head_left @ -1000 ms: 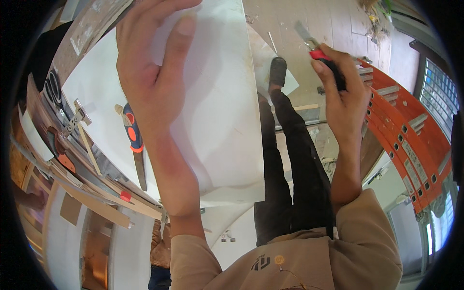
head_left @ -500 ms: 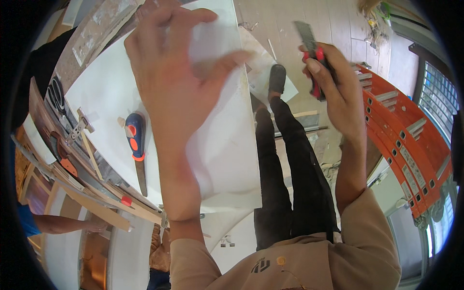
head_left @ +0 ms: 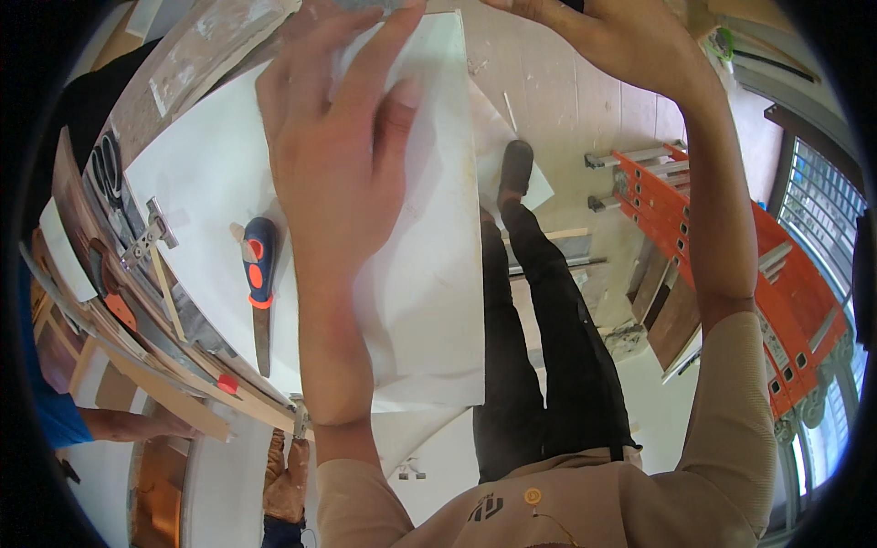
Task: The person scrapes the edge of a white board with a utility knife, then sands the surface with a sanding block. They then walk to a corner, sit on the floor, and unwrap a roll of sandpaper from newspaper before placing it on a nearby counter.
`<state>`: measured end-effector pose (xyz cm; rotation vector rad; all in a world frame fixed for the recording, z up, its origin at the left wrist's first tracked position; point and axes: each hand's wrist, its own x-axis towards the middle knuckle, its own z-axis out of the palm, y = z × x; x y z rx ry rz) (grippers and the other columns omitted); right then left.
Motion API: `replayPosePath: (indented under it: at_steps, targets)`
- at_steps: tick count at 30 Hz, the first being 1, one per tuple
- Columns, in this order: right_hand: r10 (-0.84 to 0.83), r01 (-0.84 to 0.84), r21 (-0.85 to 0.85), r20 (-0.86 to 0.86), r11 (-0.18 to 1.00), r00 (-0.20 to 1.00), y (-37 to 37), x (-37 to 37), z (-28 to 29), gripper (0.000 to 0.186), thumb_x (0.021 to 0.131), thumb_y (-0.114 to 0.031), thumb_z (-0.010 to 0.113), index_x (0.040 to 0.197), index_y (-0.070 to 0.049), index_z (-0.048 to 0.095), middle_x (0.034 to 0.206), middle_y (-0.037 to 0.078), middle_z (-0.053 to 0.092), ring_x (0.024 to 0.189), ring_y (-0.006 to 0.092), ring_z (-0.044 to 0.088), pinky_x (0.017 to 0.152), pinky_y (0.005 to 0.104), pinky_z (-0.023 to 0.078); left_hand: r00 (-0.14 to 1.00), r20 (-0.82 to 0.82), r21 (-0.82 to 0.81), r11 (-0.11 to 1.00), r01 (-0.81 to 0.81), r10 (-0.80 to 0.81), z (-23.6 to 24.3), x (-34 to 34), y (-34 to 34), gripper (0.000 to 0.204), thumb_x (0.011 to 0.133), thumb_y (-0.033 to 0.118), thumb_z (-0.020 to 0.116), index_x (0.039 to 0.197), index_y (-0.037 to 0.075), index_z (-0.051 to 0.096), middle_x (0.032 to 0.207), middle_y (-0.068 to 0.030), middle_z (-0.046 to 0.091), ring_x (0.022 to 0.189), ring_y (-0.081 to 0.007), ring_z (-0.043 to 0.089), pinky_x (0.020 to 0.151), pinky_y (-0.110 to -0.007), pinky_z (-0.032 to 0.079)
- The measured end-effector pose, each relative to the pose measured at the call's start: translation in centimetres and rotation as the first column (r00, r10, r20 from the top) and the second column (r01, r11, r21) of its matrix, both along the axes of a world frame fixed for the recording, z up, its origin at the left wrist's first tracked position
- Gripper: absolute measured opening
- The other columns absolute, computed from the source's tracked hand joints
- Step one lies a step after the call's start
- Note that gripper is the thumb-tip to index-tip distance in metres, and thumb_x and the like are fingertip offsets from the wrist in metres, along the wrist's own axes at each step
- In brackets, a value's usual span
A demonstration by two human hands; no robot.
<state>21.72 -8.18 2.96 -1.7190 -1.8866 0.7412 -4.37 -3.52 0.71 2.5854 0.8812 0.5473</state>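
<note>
My left hand [head_left: 333, 160] lies over a white board [head_left: 429, 283], fingers apart and reaching its far edge, slightly blurred. My right hand [head_left: 621, 41] is raised at the top right of the board, its thumb stretched leftward; most fingers are cut off by the frame, and only a sliver of something dark shows beside them. A blue-and-orange handled tool [head_left: 260, 260] with a long flat blade lies left of my left wrist. Further left are a metal hinge-like fitting [head_left: 146, 242] and black-handled scissors [head_left: 108, 169].
An orange ladder [head_left: 676, 228] lies along the right, near a barred window [head_left: 818, 192]. Wood strips and offcuts [head_left: 183, 393] crowd the left side. A co-worker's arm [head_left: 119, 425] in a blue sleeve shows at lower left. My legs and a dark shoe show beside the board.
My right hand has moved up to the top edge, and the red-and-black knife it held is no longer clearly visible. My left hand has shifted right. The co-worker's arm has come into view.
</note>
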Motion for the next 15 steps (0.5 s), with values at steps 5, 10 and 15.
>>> replayPosePath:
  at_steps: [5,10,15]
  targets:
    - [-0.139,0.132,-0.142,-0.039,0.981,0.99,0.5,-0.2,0.5,0.025,0.103,-0.023,0.064,0.094,0.0,0.063,0.066,0.012,0.058,0.06,0.023,0.057,0.058,0.0359,0.044,0.997,0.073,0.033,0.999,0.004,-0.007,-0.5,0.5,0.1,0.04,0.102,0.023,0.062,0.141,0.014,0.063,0.141,-0.008,0.064,0.133,-0.0321,0.053,0.116,-0.044,0.037]
    - [-0.223,0.128,-0.289,-0.323,0.949,0.92,-0.4,-0.7,-0.1,0.026,0.105,-0.023,0.063,0.091,0.0,0.063,0.063,0.006,0.056,0.06,0.0142,0.054,0.055,0.0335,0.041,0.997,0.072,0.05,0.999,0.002,-0.005,-0.4,0.5,0.0,0.039,0.102,0.022,0.061,0.14,0.012,0.063,0.138,-0.0091,0.065,0.134,-0.0327,0.054,0.116,-0.044,0.036]
    - [-0.034,-0.022,-0.295,-0.186,0.955,0.982,-0.9,-0.9,0.0,0.029,0.105,-0.024,0.063,0.087,-0.001,0.063,0.065,0.012,0.058,0.056,0.0187,0.053,0.054,0.0361,0.041,0.989,0.146,-0.039,0.999,0.001,0.004,-0.8,0.1,0.3,0.036,0.101,0.016,0.059,0.137,0.013,0.065,0.137,-0.0078,0.066,0.131,-0.0312,0.055,0.114,-0.043,0.038]
